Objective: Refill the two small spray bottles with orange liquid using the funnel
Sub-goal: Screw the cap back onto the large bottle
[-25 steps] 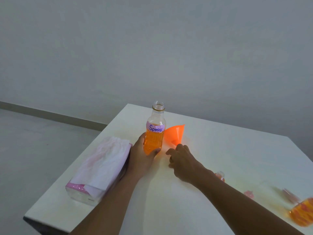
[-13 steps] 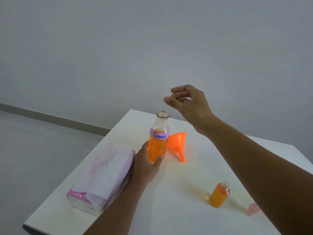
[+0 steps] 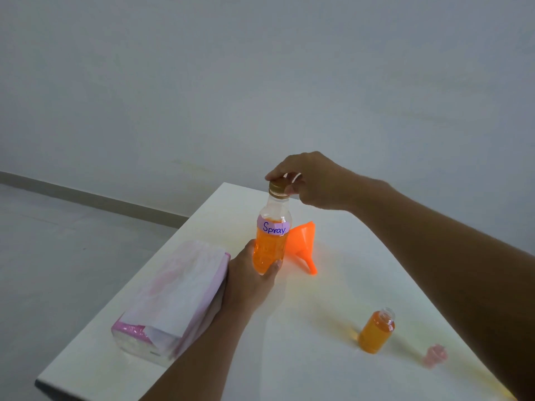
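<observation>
Orange liquid sits in the big bottle on the table; my left hand grips its base, and my right hand pinches the gold cap on its neck. The funnel lies just beside it, and one small spray bottle stands uncapped, well apart.

Both arms are bare over all that shows of them, with no cloth at either wrist. The left forearm looks slim and smooth, narrowing slightly toward the wrist, and the left hand has a thumb with a short, plain nail. The right forearm fills far more of the view and looks broad and heavy, its underside in shadow. The right hand shows rounded knuckles, and its fingers have short nails that catch a little light.
</observation>
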`<state>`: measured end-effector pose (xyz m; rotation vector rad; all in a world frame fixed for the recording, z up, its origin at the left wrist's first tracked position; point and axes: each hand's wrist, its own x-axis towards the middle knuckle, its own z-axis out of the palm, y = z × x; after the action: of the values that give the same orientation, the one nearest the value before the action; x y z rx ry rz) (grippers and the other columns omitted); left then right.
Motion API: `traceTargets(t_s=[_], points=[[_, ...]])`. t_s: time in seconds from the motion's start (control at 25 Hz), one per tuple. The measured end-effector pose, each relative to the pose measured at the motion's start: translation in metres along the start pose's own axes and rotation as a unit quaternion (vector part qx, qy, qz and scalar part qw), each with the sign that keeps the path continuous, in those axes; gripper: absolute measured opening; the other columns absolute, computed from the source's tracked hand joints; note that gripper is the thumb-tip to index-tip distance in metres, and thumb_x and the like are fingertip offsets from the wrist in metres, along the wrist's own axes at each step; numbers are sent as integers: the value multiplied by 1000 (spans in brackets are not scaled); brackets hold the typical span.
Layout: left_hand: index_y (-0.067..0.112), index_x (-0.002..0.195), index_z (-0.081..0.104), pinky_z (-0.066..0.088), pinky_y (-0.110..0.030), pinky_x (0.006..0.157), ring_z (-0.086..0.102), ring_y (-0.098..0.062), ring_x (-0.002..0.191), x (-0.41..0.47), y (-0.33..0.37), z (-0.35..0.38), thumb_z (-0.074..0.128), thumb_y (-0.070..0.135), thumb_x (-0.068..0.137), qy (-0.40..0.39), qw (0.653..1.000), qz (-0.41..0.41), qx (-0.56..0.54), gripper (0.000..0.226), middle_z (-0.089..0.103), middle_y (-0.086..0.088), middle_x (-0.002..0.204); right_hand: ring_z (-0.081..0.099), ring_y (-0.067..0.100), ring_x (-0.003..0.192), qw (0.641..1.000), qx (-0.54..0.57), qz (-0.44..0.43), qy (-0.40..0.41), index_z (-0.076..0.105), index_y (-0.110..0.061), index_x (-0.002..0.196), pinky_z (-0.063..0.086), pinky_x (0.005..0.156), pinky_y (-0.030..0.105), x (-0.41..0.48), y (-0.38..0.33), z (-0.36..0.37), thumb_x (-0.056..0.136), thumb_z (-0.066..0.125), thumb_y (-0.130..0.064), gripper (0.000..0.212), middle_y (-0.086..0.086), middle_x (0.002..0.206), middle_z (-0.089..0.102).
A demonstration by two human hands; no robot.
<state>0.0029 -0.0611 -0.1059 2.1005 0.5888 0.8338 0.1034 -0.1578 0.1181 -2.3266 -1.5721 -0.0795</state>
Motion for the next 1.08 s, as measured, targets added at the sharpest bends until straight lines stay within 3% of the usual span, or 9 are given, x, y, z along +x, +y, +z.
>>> traceTargets(t_s=[0.28, 0.44, 0.56, 0.64, 0.8, 0.92, 1.08], points=[[22, 128, 56, 56, -35, 92, 67, -17, 104, 0, 0, 2, 66, 62, 80, 2, 1000, -2, 11, 63, 70, 3, 116, 67, 19, 104, 991, -101, -58, -73, 67, -20, 123, 62, 84, 41, 8, -1, -10, 76, 58, 21, 62, -1, 117, 69], [23, 126, 57, 57, -36, 90, 67, -17, 102, -1, 0, 2, 62, 66, 79, 2, 1000, -1, 17, 64, 71, 3, 114, 66, 18, 92, 984, -156, -28, -80, 66, -11, 120, 59, 73, 31, 12, -10, -8, 87, 68, -3, 34, -4, 101, 66], [22, 126, 57, 55, -31, 91, 67, -18, 102, -1, 3, 0, 66, 61, 81, 2, 1000, -1, 18, 61, 70, 3, 115, 61, 9, 69, 981, -180, -6, -73, 69, -7, 100, 47, 57, 26, 15, -21, -5, 92, 68, -17, 12, -8, 82, 61], [22, 125, 57, 55, -32, 90, 67, -18, 101, -1, 3, -1, 68, 58, 81, 1, 1000, 1, 20, 58, 70, 3, 114, 56, 8, 59, 981, -179, 15, -71, 66, -8, 84, 41, 52, 25, 15, -24, -4, 94, 68, -25, 20, -11, 71, 56], [24, 119, 59, 56, -31, 86, 68, -17, 95, -1, 3, -2, 68, 59, 80, -5, 1000, 2, 18, 54, 72, 3, 107, 63, 17, 69, 981, -176, 19, -84, 69, -6, 91, 45, 56, 28, 16, -23, -7, 95, 67, -40, 34, -2, 79, 64], [24, 121, 58, 56, -33, 88, 68, -17, 97, 0, 3, 0, 66, 62, 79, -9, 1000, 2, 27, 57, 72, 3, 110, 62, 15, 94, 983, -142, -7, -119, 71, -14, 112, 53, 77, 30, 13, -13, -14, 96, 66, -33, 25, -12, 94, 60], [24, 126, 56, 56, -37, 92, 67, -19, 103, 1, 0, 3, 62, 66, 79, -19, 999, 0, 37, 63, 70, 2, 116, 57, 4, 79, 989, -118, -14, -93, 74, -12, 106, 43, 66, 19, 8, -8, -6, 96, 65, -21, 16, -22, 85, 54]])
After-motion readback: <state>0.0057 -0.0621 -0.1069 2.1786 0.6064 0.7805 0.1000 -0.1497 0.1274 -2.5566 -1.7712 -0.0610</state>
